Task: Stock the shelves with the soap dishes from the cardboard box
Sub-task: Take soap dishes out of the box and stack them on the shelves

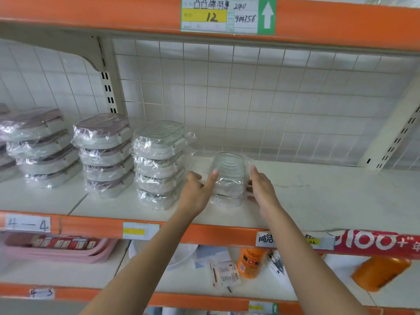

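A short stack of clear-wrapped soap dishes [229,178] stands on the white shelf board [329,196], with its top dish tilted up toward the back. My left hand [196,190] is at the stack's left side, its straight index finger touching the wrap and its other fingers curled. On the right side my right hand [261,185] lies against the stack with straight fingers. The cardboard box is out of view.
Three taller stacks of wrapped soap dishes stand to the left: one [159,164] close to my left hand, another [104,155] and a third [41,146]. A wire grid backs the shelf. Below lie a pink tray [56,248] and orange bottles [250,262].
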Action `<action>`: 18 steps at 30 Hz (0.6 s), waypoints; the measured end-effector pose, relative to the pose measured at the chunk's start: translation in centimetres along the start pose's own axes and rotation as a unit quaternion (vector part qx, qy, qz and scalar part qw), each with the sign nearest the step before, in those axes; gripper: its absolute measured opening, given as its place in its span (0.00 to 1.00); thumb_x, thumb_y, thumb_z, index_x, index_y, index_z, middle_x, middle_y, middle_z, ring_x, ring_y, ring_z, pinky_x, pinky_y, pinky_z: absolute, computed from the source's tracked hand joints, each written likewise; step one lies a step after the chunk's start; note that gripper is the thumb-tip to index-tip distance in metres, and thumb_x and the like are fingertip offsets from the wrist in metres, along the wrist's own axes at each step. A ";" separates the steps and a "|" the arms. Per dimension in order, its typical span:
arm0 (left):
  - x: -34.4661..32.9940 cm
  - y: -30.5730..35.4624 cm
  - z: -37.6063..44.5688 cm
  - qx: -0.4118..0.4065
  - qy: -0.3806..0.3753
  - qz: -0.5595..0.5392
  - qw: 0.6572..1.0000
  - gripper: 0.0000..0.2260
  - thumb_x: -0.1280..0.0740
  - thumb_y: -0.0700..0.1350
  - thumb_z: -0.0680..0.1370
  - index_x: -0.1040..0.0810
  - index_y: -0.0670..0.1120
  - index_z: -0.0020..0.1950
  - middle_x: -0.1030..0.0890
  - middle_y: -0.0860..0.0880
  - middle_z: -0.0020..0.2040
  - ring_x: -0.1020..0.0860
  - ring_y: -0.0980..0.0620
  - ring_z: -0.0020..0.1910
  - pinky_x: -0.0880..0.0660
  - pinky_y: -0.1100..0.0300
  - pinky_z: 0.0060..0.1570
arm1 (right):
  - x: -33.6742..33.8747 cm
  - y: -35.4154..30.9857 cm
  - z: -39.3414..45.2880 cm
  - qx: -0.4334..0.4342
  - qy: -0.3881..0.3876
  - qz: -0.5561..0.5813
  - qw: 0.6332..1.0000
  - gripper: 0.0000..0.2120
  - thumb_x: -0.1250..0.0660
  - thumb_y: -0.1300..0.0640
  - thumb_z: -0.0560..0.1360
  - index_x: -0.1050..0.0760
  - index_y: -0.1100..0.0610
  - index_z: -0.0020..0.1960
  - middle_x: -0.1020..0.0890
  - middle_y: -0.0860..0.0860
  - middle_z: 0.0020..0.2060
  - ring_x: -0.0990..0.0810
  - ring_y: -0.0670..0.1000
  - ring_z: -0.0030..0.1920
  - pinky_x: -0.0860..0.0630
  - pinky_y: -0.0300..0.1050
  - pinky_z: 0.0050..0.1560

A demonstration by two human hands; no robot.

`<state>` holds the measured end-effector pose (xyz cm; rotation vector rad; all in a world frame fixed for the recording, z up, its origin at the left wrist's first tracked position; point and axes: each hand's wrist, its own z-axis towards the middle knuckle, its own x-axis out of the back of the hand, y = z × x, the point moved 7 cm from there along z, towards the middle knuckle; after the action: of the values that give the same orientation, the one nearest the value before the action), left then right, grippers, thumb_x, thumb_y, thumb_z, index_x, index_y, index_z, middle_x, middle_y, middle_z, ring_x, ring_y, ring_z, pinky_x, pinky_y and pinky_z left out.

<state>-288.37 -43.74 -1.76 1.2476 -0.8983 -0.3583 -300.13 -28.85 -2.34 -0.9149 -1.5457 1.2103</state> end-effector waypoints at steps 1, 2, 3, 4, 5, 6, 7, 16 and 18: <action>0.6 0.0 -1.1 -0.009 0.020 -0.007 1.000 0.21 0.38 0.59 0.78 0.33 0.43 0.58 0.24 0.50 0.45 0.25 0.52 0.46 0.31 0.58 0.48 | 0.5 0.1 -0.8 0.011 0.024 0.003 1.000 0.17 0.45 0.43 0.80 0.28 0.57 0.51 0.21 0.56 0.50 0.22 0.58 0.56 0.26 0.60 0.61; 1.3 -0.1 -2.2 -0.022 0.042 -0.023 0.999 0.17 0.36 0.56 0.78 0.31 0.43 0.56 0.24 0.52 0.43 0.24 0.52 0.45 0.31 0.59 0.46 | 1.0 0.1 -1.8 0.031 0.045 0.014 0.998 0.12 0.44 0.46 0.80 0.30 0.55 0.51 0.22 0.54 0.50 0.23 0.56 0.56 0.27 0.59 0.61; 2.1 -0.4 -3.4 -0.039 0.066 -0.052 0.996 0.12 0.35 0.52 0.78 0.29 0.44 0.53 0.24 0.52 0.42 0.23 0.51 0.45 0.29 0.58 0.45 | 1.4 0.1 -3.1 0.051 0.057 0.034 0.996 0.08 0.42 0.49 0.80 0.31 0.53 0.50 0.22 0.52 0.50 0.23 0.55 0.55 0.26 0.57 0.60; 2.9 -0.8 -4.7 -0.055 0.090 -0.083 0.991 0.07 0.34 0.48 0.78 0.28 0.46 0.51 0.23 0.52 0.41 0.21 0.50 0.44 0.27 0.56 0.44 | 1.5 0.1 -4.6 0.067 0.054 0.067 0.994 0.05 0.41 0.51 0.80 0.30 0.51 0.49 0.22 0.51 0.48 0.22 0.53 0.53 0.25 0.55 0.58; 3.8 -1.4 -5.9 -0.067 0.112 -0.107 0.986 0.03 0.34 0.44 0.78 0.27 0.48 0.49 0.22 0.53 0.40 0.20 0.50 0.43 0.25 0.55 0.43 | 1.4 0.2 -6.1 0.075 0.038 0.105 0.991 0.04 0.41 0.53 0.80 0.29 0.50 0.48 0.21 0.50 0.47 0.21 0.51 0.50 0.24 0.51 0.54; 4.8 -2.0 -7.1 -0.076 0.134 -0.122 0.981 0.04 0.34 0.41 0.78 0.27 0.50 0.48 0.22 0.55 0.38 0.19 0.51 0.41 0.24 0.56 0.42 | 1.1 0.4 -7.7 0.078 0.012 0.144 0.986 0.04 0.40 0.54 0.80 0.27 0.50 0.47 0.20 0.49 0.44 0.20 0.50 0.46 0.23 0.47 0.48; 5.9 -2.7 -8.2 -0.081 0.153 -0.128 0.976 0.06 0.35 0.39 0.78 0.27 0.50 0.47 0.22 0.56 0.37 0.19 0.52 0.40 0.24 0.59 0.40 | 0.5 0.7 -9.1 0.079 -0.020 0.178 0.981 0.04 0.39 0.54 0.79 0.26 0.51 0.47 0.19 0.50 0.42 0.20 0.49 0.43 0.24 0.43 0.44; 15.2 -14.4 -20.3 0.164 0.266 -0.090 0.946 0.05 0.38 0.44 0.80 0.23 0.45 0.49 0.19 0.48 0.45 0.20 0.49 0.46 0.25 0.62 0.42 | -10.5 10.2 -16.7 -0.051 -0.267 0.131 0.954 0.11 0.43 0.57 0.81 0.22 0.54 0.46 0.18 0.51 0.38 0.20 0.48 0.38 0.25 0.43 0.41; 17.7 -16.3 -23.0 0.203 0.297 -0.060 0.931 0.07 0.38 0.46 0.80 0.23 0.44 0.51 0.19 0.47 0.46 0.20 0.48 0.48 0.24 0.59 0.46 | -13.1 11.6 -17.9 -0.088 -0.296 0.099 0.946 0.11 0.43 0.56 0.81 0.22 0.54 0.47 0.18 0.53 0.42 0.19 0.50 0.40 0.24 0.45 0.44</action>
<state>-256.41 -45.82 -10.93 1.6740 -0.3770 0.1280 -279.17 -33.46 -15.22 -0.8786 -2.1014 1.6113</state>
